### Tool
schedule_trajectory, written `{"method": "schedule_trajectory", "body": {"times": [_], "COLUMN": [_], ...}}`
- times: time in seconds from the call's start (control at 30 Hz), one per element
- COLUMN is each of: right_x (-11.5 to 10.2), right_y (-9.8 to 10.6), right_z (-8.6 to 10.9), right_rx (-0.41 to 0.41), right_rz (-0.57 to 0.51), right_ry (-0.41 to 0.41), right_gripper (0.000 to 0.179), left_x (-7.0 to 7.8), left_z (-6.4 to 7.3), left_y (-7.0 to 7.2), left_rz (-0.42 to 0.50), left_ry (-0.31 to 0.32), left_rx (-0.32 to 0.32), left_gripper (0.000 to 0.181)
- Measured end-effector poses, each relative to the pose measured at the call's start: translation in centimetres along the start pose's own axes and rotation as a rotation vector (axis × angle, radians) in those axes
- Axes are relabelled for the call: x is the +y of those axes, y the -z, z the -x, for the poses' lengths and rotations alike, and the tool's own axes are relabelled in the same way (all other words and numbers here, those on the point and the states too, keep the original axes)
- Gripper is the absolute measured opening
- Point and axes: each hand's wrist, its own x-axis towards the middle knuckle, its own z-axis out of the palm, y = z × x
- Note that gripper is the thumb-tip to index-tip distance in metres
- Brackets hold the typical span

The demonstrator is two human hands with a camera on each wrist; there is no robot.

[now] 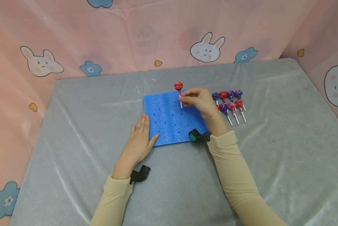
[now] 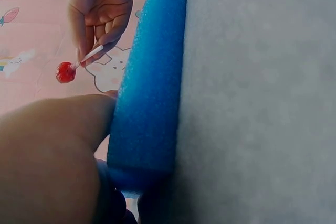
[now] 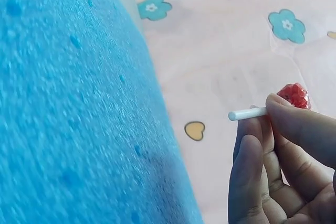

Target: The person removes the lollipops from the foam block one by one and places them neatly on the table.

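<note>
Between thumb and fingers, my right hand [image 1: 198, 99] pinches a red-wrapped lollipop [image 1: 178, 86] by its white stick, candy end up. It is held over the far part of a blue foam block [image 1: 169, 125] dotted with small holes. In the right wrist view the stick's free end [image 3: 239, 115] points toward the foam and stands apart from it. My left hand [image 1: 138, 141] lies flat at the block's left edge, fingers straight, thumb against its near left corner. The left wrist view shows the block's thick side [image 2: 149, 93] beside that thumb.
Right of the block lie several lollipops in two rows, among them a purple one [image 1: 224, 107], a pink one [image 1: 232, 106] and a red one [image 1: 223, 95]. My right forearm passes close to them. A grey cloth [image 1: 81, 125] covers the table; a pink printed curtain [image 1: 124, 40] hangs behind.
</note>
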Motion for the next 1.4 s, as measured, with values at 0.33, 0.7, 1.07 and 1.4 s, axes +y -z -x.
{"method": "schedule_trajectory", "body": {"times": [0.33, 0.7, 1.07, 1.4], "right_x": [-0.1, -0.2, -0.4, -0.6], "right_y": [1.7, 3.5, 5.4, 7.4], "right_z": [0.0, 0.2, 0.7, 1.1], "right_rx": [-0.002, 0.031, 0.02, 0.08], "right_rz": [0.048, 0.116, 0.112, 0.101], "right_ry": [-0.006, -0.03, -0.061, -0.069], "right_gripper": [0.018, 0.01, 0.01, 0.002], "left_x": [0.1, 0.1, 0.2, 0.2], "left_z": [0.0, 0.0, 0.1, 0.1], "left_y": [0.0, 0.1, 0.1, 0.2], "left_rz": [-0.001, 0.001, 0.012, 0.009], "left_ry": [-0.003, 0.0, 0.005, 0.004], "left_rx": [0.001, -0.005, -0.01, -0.012], "left_gripper": [0.073, 0.073, 0.073, 0.073]}}
